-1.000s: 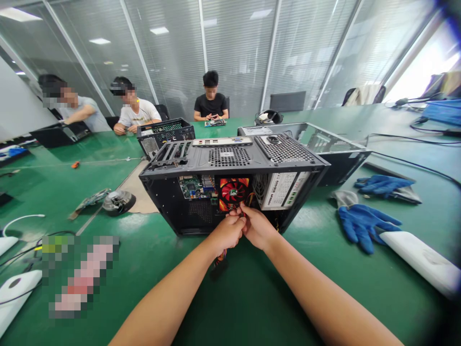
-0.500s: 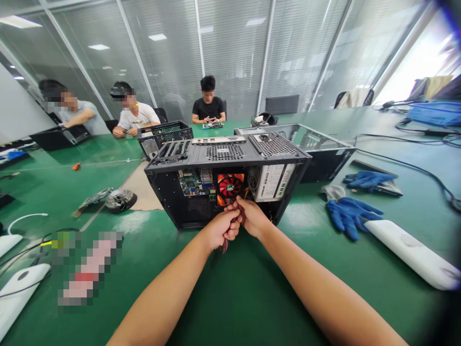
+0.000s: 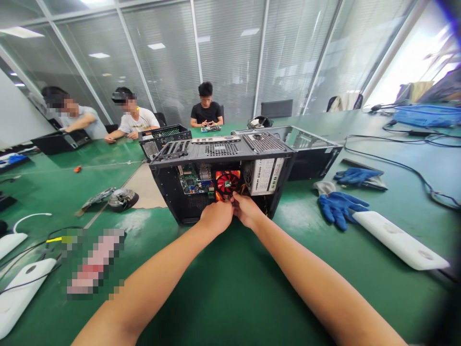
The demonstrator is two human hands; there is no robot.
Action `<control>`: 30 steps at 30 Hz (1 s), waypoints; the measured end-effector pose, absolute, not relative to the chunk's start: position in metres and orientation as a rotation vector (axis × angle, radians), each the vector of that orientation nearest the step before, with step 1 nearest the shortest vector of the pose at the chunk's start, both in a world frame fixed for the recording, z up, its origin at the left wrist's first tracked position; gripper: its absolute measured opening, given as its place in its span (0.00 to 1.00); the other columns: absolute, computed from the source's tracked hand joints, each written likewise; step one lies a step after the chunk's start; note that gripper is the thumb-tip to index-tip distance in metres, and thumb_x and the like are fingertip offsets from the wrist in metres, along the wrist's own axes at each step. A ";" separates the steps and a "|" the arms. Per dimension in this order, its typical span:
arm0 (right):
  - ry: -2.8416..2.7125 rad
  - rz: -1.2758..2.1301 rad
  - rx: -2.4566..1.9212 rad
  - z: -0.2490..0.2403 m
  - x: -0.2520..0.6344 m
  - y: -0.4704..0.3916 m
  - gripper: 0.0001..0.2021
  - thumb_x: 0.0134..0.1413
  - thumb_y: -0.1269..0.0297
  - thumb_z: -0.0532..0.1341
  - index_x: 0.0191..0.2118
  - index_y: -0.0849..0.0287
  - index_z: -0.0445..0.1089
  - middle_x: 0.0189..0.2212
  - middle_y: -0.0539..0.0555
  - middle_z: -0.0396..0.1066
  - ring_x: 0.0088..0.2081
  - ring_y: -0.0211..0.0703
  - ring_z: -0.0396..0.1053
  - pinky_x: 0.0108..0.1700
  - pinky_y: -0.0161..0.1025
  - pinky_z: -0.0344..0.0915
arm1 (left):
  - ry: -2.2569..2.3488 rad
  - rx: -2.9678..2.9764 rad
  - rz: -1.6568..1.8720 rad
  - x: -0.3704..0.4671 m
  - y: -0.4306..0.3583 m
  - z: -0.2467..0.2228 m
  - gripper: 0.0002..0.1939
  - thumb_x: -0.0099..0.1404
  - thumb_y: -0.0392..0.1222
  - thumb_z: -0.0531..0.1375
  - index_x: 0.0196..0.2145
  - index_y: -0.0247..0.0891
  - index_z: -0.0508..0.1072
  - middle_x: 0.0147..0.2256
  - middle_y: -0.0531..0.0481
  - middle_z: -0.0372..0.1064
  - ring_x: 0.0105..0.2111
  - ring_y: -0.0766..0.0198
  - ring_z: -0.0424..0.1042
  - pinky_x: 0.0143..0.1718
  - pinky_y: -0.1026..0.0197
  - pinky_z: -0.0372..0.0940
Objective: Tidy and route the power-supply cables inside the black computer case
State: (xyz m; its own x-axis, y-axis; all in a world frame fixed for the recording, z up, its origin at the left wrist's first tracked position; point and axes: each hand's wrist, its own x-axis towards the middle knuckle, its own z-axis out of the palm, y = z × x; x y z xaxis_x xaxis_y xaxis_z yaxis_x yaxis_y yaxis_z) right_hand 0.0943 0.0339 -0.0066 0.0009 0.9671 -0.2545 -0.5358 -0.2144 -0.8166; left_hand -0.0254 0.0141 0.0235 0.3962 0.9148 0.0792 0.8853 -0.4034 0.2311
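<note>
An open black computer case lies before me, its inside facing me. Within it a black fan on a red-orange backing stands between a green circuit board and a white-labelled power supply. My left hand is closed at the case's lower opening, its back hiding most of the cable bundle seen in it earlier. Just below the fan, my right hand is closed with thumb and finger pinched on the cables. Some thin wires show above it. The fingertips of both hands nearly touch.
Blue gloves and a white power strip lie to the right. Left are a round metal part and another white strip. A second case stands behind mine. Several people sit across the green table.
My left hand has moved up and turned, its back now towards me; the coloured wires hanging below it are out of sight. The right hand stays by the fan. The view has shifted slightly.
</note>
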 end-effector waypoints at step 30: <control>-0.818 1.701 -0.891 -0.012 0.130 0.046 0.15 0.37 0.57 0.69 0.25 0.62 0.66 0.13 0.42 0.53 0.17 0.27 0.45 0.19 0.31 0.41 | 1.020 1.297 0.539 -0.017 0.003 0.017 0.11 0.64 0.45 0.49 0.28 0.35 0.61 0.17 0.60 0.52 0.13 0.76 0.52 0.14 0.72 0.43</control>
State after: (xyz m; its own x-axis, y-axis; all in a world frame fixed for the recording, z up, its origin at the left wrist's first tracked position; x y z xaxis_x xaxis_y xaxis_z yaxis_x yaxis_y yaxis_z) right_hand 0.1295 0.0459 -0.0125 -0.2211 0.9587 -0.1790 -0.4589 -0.2642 -0.8483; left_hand -0.0167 0.0027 0.0171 0.4860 0.8173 -0.3094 0.2049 0.2376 0.9495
